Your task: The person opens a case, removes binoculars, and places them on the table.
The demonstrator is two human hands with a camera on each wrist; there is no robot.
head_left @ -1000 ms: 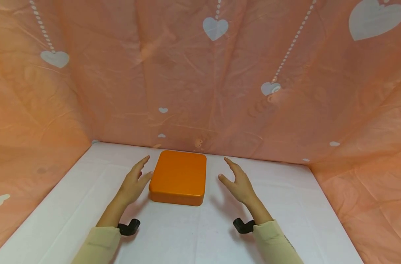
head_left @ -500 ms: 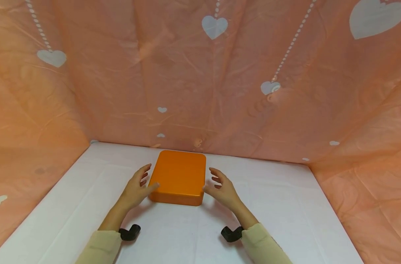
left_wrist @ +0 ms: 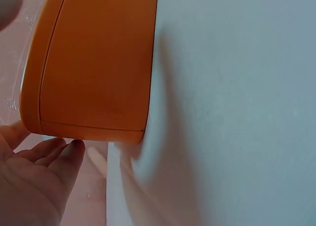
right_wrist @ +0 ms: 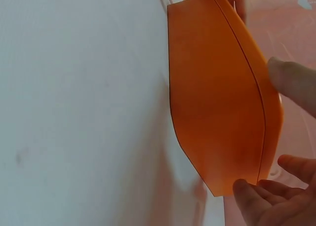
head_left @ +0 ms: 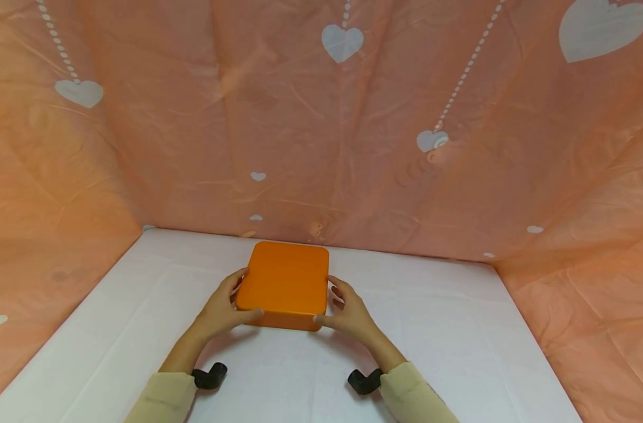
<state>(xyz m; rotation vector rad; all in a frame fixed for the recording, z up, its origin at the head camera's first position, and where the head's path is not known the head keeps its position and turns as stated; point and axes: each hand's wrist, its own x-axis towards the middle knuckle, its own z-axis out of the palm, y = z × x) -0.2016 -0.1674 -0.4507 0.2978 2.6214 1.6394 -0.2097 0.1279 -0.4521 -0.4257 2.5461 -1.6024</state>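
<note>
An orange rectangular box (head_left: pixel 284 279) with rounded corners lies on the white tabletop. A thin seam runs around its side just below the top, plain in both wrist views. At the box's left side, my left hand (head_left: pixel 221 308) touches the wall with its fingertips; the left thumb (left_wrist: pixel 10 11) stands apart from the box in the left wrist view. My right hand (head_left: pixel 353 314) holds the right front corner. In the right wrist view its thumb (right_wrist: pixel 291 82) overlaps the upper edge and its fingertips (right_wrist: pixel 244 186) meet the side. The inside of the box is hidden.
White cloth covers the table (head_left: pixel 432 329). A peach curtain (head_left: pixel 300 129) with white hearts hangs behind it and along both sides. The box lies near the table's back edge. Each wrist carries a black camera mount (head_left: pixel 210 376).
Both hands have closed in on the box, the right one moving left and the left one slightly right. Fingertips now meet its sides. The box has stayed in place.
</note>
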